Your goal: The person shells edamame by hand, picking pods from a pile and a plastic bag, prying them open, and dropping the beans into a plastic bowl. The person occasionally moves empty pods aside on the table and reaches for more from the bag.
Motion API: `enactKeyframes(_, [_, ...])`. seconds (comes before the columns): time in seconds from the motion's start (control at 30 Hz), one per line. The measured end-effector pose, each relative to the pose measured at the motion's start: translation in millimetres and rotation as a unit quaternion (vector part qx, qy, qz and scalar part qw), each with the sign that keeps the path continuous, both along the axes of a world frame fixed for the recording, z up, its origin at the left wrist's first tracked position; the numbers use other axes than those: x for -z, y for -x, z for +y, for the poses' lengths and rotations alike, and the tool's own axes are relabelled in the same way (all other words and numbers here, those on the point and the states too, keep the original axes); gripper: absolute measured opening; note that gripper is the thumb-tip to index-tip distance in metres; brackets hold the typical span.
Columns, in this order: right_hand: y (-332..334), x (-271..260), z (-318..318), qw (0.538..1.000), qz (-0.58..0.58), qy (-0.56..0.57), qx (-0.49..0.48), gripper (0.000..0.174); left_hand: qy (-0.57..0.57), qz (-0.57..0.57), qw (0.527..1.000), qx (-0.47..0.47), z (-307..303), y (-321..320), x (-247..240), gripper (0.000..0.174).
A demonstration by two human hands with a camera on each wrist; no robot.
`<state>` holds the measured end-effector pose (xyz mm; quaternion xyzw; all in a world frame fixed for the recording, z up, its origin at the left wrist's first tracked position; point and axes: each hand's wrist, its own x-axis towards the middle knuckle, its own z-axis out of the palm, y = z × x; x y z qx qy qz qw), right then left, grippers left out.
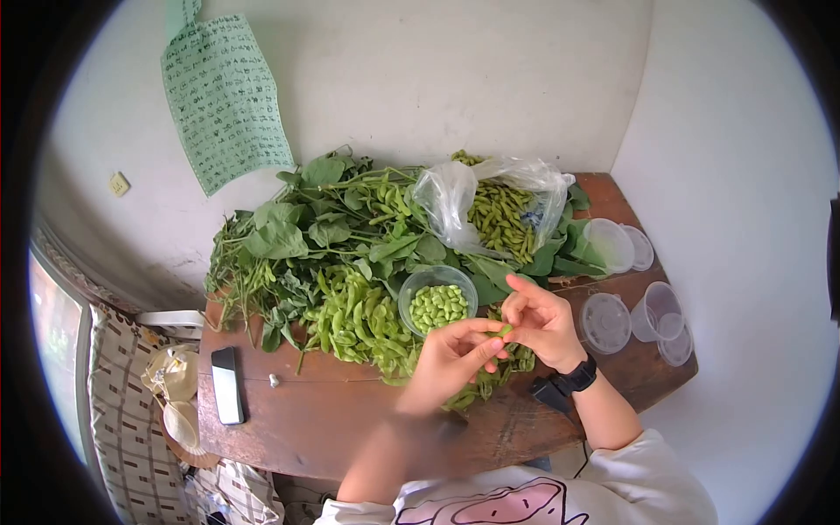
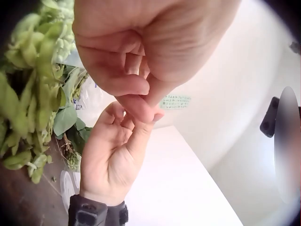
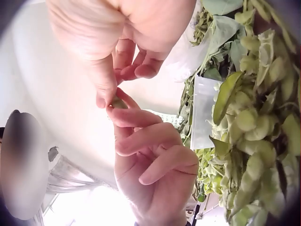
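Both hands meet over the table's front half, just right of a round clear container [image 1: 402,306] of shelled green soybeans [image 1: 439,306]. A small green soybean pod [image 1: 502,331] is pinched between them. My left hand [image 1: 452,357] grips it with thumb and forefinger, its other fingers loosely curled. From the right, my right hand [image 1: 544,327] pinches the pod's other end between thumb and forefinger. In the right wrist view, a bit of the pod [image 3: 119,102] shows between the fingertips; fingers hide it in the left wrist view. A heap of pods [image 1: 359,319] lies left of and below the container.
Leafy soybean stalks [image 1: 306,227] cover the table's back. Among them sits a plastic bag [image 1: 448,206] with more pods [image 1: 500,219]. Clear tubs [image 1: 656,312] and lids [image 1: 605,324] stand at the right edge. A phone [image 1: 227,386] lies at the left edge of the wooden table [image 1: 306,429].
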<state>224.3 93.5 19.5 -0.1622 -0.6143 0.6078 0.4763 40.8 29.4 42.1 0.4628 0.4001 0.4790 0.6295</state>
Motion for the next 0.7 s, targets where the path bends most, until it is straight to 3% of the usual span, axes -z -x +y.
enactKeyframes(0.1, [-1.0, 3.4, -2.1, 0.998, -0.057, -0.004, 0.018, 0.073, -0.026, 0.016, 0.999, -0.041, -1.0, -4.1, -0.8, 0.022])
enactKeyframes(0.2, [1.8, 3.9, -3.8, 1.000, -0.017, -0.001, 0.010, 0.069, 0.011, 0.052, 0.998, -0.025, -0.9, -0.5, -4.2, 0.018])
enactKeyframes(0.33, [4.7, 1.2, -4.3, 1.000, 0.010, -0.025, 0.002, 0.068, -0.018, 0.021, 0.999, -0.042, -1.0, -4.6, -2.1, 0.017])
enactKeyframes(0.4, [5.4, 1.0, -5.9, 0.999, 0.022, -0.029, -0.005, 0.068, -0.116, 0.048, 0.990, -0.059, -0.4, -4.3, 3.1, 0.016])
enactKeyframes(0.5, [5.9, 3.2, -7.0, 1.000, 0.023, -0.016, -0.007, 0.066, -0.164, 0.073, 0.981, -0.067, 3.2, -4.5, 11.2, 0.014])
enactKeyframes(0.7, [7.9, 1.6, -9.7, 0.999, 0.023, 0.019, -0.018, 0.063, -0.085, 0.099, 0.991, 0.003, -1.7, -1.8, 0.9, 0.014])
